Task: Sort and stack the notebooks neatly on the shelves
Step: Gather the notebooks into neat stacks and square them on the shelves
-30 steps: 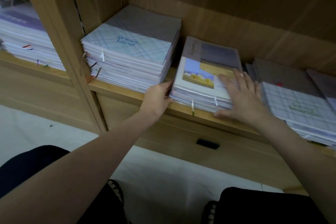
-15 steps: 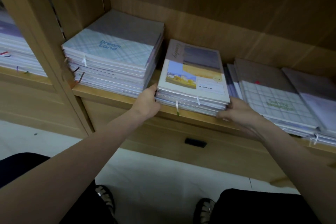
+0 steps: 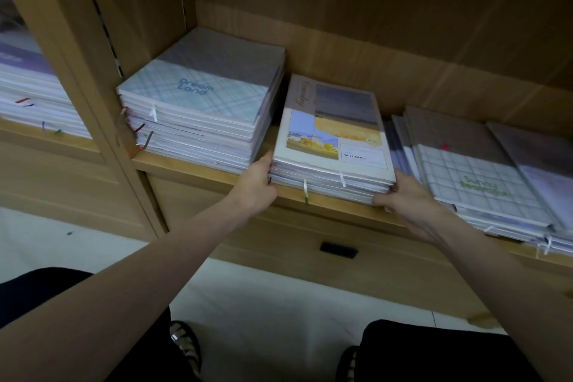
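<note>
A stack of notebooks with a yellow landscape picture on the top cover [image 3: 333, 136] lies in the middle of the wooden shelf [image 3: 198, 166]. My left hand [image 3: 255, 184] presses against the stack's front left corner. My right hand [image 3: 409, 205] holds its front right corner, fingers under the edge. To the left stands a taller stack topped by a pale blue "Dream Land" notebook [image 3: 198, 96]. On the right lie lower stacks with a white grid cover with green lettering [image 3: 477, 180] and a grey-lilac cover [image 3: 539, 161].
A wooden upright [image 3: 93, 71] separates this bay from another bay on the left holding a purple-topped stack of notebooks [image 3: 28, 93]. Below the shelf is a wooden panel with a dark handle slot [image 3: 338, 249]. My knees and sandalled feet are over a white floor.
My right hand slid off the top cover of the middle stack down to its front right corner. My left hand stayed at the left corner. The view shifted slightly left.
</note>
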The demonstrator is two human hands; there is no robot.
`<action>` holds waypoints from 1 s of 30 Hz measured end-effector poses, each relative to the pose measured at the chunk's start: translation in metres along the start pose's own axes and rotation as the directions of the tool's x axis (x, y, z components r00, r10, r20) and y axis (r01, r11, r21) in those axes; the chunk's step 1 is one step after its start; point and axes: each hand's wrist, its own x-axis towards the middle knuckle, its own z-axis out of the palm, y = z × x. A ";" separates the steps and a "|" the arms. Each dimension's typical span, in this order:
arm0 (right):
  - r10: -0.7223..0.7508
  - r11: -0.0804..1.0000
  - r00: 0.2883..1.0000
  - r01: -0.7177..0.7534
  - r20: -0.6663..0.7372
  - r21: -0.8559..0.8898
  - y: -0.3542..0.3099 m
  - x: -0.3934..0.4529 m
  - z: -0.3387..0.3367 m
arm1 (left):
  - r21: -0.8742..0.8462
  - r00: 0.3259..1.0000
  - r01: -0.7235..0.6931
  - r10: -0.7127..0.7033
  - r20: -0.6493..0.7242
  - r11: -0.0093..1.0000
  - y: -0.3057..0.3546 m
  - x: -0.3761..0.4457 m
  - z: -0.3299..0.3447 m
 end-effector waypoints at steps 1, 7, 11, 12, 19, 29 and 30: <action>-0.006 1.000 1.000 0.006 -0.017 -0.029 0.001 0.001 0.002 | 0.020 1.000 -0.006 0.006 -0.005 1.000 0.000 0.000 -0.002; -0.093 0.925 0.973 0.007 -0.210 -0.381 0.003 0.001 0.011 | 0.118 0.984 -0.035 0.055 -0.171 0.992 -0.011 0.000 -0.001; -0.074 0.944 0.960 -0.019 -0.269 -0.329 0.010 0.004 0.013 | 0.063 0.961 -0.049 0.064 -0.268 0.997 -0.003 -0.005 0.002; -0.091 0.932 0.955 -0.018 -0.282 -0.361 0.010 0.004 0.014 | 0.061 0.958 -0.046 0.062 -0.279 0.997 -0.002 -0.007 0.002; -0.181 0.857 0.939 0.004 -0.293 -0.515 0.009 0.001 0.016 | 0.152 0.938 -0.054 0.103 -0.332 0.987 0.002 -0.015 0.003; -0.241 0.877 0.926 0.080 -0.290 -0.473 0.018 -0.003 0.017 | 0.194 0.915 -0.071 0.141 -0.377 0.979 0.003 -0.019 0.004; -0.229 0.877 0.931 0.071 -0.285 -0.475 0.017 -0.003 0.016 | 0.186 0.918 -0.069 0.136 -0.372 0.980 0.004 -0.019 0.004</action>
